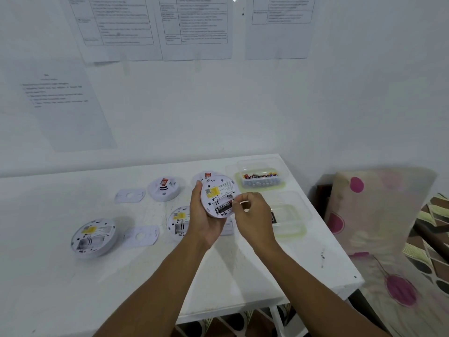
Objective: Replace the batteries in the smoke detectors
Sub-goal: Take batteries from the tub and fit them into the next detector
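The left hand (204,216) is cupping a round white plastic smoke detector (218,190), fingers and thumb curling round its rim, holding it tilted above the counter (73,288) w/ the back side facing the camera. The right hand (251,211) is half closed, fingertips pinching the end of a black cylindrical battery (224,206). The battery is sitting in the rectangular slot on the detector's back, just below a yellow label (213,192).

On the smooth white counter, a 2nd detector (93,237) is lying back-up at the left, its slot showing grey and bare. A 3rd detector (177,221) is lying back-up approx. under the left wrist, partly hidden. A 4th detector (164,188) is sitting dome-up farther back w/ a red-orange sticker on top. A 5th detector (206,175) is peeking out behind the held one.

Two thin flat white plates, each w/ a round hole, are lying beside them: far plate (130,195) and near plate (141,235).

At the right rear corner a clear plastic tub (261,162) is holding many batteries. A 2nd clear tub (298,215) is sitting nearer; its dark contents are too blurry to tell.

A soft cushion (369,207) w/ pink spots is leaning right of the counter. Printed sheets (116,20) are hanging on the wall.
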Motion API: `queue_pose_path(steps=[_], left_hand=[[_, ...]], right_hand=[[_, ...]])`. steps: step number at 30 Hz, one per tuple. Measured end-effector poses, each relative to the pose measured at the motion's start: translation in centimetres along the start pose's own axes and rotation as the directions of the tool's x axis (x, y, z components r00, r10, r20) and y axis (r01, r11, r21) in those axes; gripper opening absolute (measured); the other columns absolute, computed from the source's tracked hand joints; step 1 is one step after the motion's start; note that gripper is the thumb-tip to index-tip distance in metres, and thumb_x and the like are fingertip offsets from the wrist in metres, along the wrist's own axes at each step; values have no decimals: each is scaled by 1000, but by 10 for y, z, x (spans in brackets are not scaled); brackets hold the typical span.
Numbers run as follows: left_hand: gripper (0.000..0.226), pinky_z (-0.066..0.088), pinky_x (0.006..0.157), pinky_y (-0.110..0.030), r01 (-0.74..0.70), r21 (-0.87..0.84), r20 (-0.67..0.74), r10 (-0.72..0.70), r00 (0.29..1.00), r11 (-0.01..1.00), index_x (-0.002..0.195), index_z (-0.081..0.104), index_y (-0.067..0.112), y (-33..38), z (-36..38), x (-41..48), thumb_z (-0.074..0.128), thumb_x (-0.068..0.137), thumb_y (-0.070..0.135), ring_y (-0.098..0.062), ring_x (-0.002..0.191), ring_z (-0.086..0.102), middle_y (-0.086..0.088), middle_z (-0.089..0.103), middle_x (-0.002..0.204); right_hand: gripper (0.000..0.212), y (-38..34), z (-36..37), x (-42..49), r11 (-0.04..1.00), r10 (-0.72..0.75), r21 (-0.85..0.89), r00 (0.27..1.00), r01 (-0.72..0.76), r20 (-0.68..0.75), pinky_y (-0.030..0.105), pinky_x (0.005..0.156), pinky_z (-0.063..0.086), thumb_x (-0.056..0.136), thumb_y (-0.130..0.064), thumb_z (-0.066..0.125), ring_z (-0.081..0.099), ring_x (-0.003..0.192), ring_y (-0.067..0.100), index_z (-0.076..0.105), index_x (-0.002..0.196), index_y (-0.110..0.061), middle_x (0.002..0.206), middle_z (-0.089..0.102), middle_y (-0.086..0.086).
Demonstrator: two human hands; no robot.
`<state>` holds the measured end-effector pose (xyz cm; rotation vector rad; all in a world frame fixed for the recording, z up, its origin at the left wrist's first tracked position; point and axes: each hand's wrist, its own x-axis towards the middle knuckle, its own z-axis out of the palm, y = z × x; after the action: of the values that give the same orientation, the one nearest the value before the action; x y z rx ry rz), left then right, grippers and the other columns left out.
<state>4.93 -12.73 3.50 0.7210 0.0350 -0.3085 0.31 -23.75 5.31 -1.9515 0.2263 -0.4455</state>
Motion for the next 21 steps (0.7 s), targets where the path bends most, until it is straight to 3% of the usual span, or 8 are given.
queue_pose_path(steps=[4, 9, 12, 15, 18, 21], left_hand=[[59, 48, 95, -41, 11, 7, -13, -11, 1000, 1000, 123, 65, 15, 1, -3, 0, 52, 81, 55, -28, 104, 66, -16, 66, 123], [59, 45, 100, -42, 10, -2, 10, -10, 1000, 1000, 128, 62, 12, 3, -2, 0, 45, 91, 54, -30, 112, 60, -17, 64, 126], [66, 34, 111, -49, 3, -38, 2, -3, 1000, 999, 145, 46, 13, 9, -7, 3, 51, 92, 53, -36, 135, 45, -16, 49, 146], [64, 34, 113, -49, 21, -79, 4, -20, 1000, 997, 147, 44, 15, 11, -16, 5, 48, 94, 51, -32, 140, 41, -13, 46, 150], [56, 39, 108, -48, 50, -122, 12, -49, 999, 991, 141, 51, 16, 10, -16, 3, 42, 97, 50, -31, 133, 48, -13, 55, 142], [55, 35, 112, -48, 65, -129, 19, -63, 998, 990, 137, 56, 16, 7, -13, 0, 45, 95, 49, -33, 132, 49, -14, 57, 139]], right_hand=[[12, -3, 3, -2, 998, -32, 48, 999, 33, -32, 13, 62, 46, 85, -17, 69, 63, 76, 2, 59, 80, -20, 86, 65, -5], [19, -12, -4, 6, 985, -103, 142, 995, 102, -1, 11, 60, 48, 80, -3, 73, 62, 67, 0, 59, 78, -17, 75, 66, -6], [17, -9, -32, 30, 978, -103, 177, 994, 110, -44, 12, 61, 45, 78, -1, 71, 61, 64, 2, 60, 79, -14, 74, 67, -5], [16, 9, -68, 58, 997, -62, -50, 997, 59, -42, 10, 59, 43, 78, -3, 68, 65, 64, 2, 62, 83, -17, 77, 68, -8], [19, 31, -91, 81, 921, 31, -390, 992, 21, 125, 22, 63, 47, 77, -10, 70, 67, 70, 12, 62, 75, -28, 77, 69, -6], [19, 46, -95, 90, 824, 104, -563, 957, 70, 271, 25, 66, 49, 77, -11, 72, 66, 75, 18, 63, 72, -27, 81, 71, 0]])
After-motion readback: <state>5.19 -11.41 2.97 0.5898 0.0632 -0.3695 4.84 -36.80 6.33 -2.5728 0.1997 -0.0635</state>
